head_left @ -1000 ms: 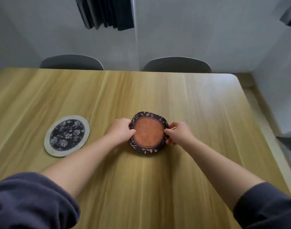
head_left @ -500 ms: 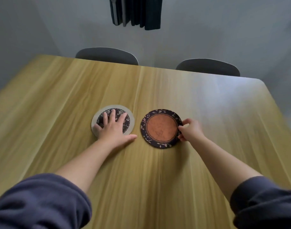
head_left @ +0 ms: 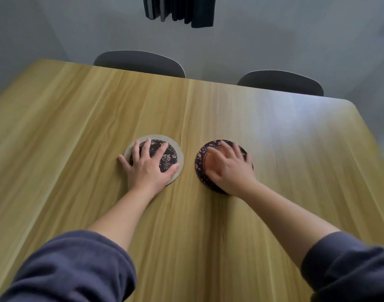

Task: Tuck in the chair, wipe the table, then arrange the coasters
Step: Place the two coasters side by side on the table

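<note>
Head view — left hand (head_left: 148, 168) flat, fingers spread, on grey-rimmed coaster (head_left: 179, 158); right hand (head_left: 230, 168) flat on brown coaster (head_left: 201, 162), gripping nothing.

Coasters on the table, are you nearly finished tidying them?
Nearly. Both far chairs sit tucked against the table, which looks clean. The left hand lies flat on the grey-rimmed coaster, the right hand on the orange one, side by side. Only letting go seems left.

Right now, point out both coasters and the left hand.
Grey-rimmed coaster (head_left: 179, 158), head view: bare right rim.
Orange-centred coaster (head_left: 200, 165), head view: dark patterned left border.
Left hand (head_left: 148, 168), head view: back of the hand.
</note>
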The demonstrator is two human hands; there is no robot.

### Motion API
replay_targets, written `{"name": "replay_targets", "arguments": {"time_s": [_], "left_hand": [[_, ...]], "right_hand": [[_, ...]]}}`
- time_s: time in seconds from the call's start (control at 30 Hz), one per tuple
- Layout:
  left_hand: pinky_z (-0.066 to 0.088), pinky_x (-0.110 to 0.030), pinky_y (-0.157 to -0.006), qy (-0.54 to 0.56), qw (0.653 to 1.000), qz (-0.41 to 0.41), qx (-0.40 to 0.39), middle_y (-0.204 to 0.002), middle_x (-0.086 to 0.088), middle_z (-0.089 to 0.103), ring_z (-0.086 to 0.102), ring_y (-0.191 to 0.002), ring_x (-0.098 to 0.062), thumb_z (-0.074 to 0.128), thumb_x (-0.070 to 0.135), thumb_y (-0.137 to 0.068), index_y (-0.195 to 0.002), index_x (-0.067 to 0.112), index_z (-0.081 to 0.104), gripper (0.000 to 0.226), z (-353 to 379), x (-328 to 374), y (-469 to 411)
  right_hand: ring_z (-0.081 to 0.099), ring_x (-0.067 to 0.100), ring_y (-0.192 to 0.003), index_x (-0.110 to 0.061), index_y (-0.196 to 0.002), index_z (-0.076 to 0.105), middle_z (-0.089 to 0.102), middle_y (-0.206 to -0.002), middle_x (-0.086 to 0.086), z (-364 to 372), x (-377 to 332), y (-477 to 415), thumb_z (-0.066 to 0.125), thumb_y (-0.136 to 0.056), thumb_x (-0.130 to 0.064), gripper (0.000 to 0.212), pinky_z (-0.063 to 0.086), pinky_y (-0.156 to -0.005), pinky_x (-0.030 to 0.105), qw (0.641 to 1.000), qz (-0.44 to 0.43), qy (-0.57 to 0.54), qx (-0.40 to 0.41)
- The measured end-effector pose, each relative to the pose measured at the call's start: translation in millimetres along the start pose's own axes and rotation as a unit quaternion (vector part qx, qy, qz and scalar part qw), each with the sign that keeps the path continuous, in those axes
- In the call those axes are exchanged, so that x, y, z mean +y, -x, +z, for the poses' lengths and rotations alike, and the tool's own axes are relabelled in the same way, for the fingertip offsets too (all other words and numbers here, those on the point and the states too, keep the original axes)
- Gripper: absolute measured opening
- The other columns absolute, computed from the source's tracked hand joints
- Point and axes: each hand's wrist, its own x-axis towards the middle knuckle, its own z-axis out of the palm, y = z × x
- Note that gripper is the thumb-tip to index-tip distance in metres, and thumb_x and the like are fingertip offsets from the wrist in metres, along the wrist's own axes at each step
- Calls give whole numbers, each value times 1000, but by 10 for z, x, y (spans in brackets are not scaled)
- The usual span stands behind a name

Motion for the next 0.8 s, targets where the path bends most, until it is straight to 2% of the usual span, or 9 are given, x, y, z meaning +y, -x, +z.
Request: {"name": "replay_targets", "arguments": {"time_s": [0.07, 0.17, 0.3, 0.43, 0.5, 0.7, 0.8], "left_hand": [[3, -68, -108, -5, 1000, 8, 0, -158, 1, 15, -3, -146, -21, 36, 77, -77, -139, 52, 30, 67, 12, -4, -19], [4, -67, -108, -17, 999, 42, -3, -157, 3, 15, -2, -145, -20, 35, 77, -76, -137, 53, 31, 66, 11, 28, -46], [4, -67, -106, -21, 998, 60, 4, -157, 2, 16, 0, -145, -22, 35, 75, -77, -137, 52, 32, 64, 31, 47, -86], [4, -66, -108, -36, 991, 125, -16, -158, 5, 14, 2, -145, -21, 33, 74, -77, -137, 55, 29, 63, 52, 136, -103], [2, -68, -107, -36, 992, 122, -19, -158, 6, 14, 1, -145, -23, 32, 73, -79, -137, 55, 28, 61, 63, 169, -119], [-6, -71, -105, -69, 980, 180, -46, -160, 2, -1, -7, -147, -27, 22, 84, -68, -145, 49, 13, 85, 68, 101, -12], [-7, -72, -105, -68, 977, 195, -55, -161, 2, -3, -8, -147, -27, 21, 82, -69, -144, 51, 14, 82, 63, 65, -5]], "right_hand": [[-10, 35, -149, -51, -147, 13, 1, -164, -2, 108, -136, -70, 34, -89, -69, 64, 0, -110, 71, 1000, -12, -3, -18], [-15, 36, -148, -56, -146, 11, -6, -165, -3, 211, -171, -117, 23, -84, -77, 67, -8, -105, 74, 1000, 30, -4, 1], [-16, 36, -148, -57, -145, 11, -6, -165, -3, 292, -188, -116, 17, -78, -78, 71, -11, -105, 75, 998, 56, 1, 29], [-19, 34, -148, -56, -146, 9, -7, -165, -3, 355, -204, -81, 15, -78, -79, 72, -15, -105, 72, 996, 78, 0, 49], [-19, 34, -148, -57, -146, 6, -8, -165, -4, 379, -194, -74, 13, -78, -80, 72, -15, -104, 72, 995, 89, 1, 50], [-19, 36, -148, -57, -147, 4, -7, -165, -2, 401, -194, -55, 12, -75, -83, 76, -14, -104, 73, 994, 90, 7, 60], [-18, 37, -148, -55, -147, 4, -6, -165, 0, 415, -174, -42, 15, -74, -83, 79, -14, -104, 73, 995, 78, 14, 66]]}}
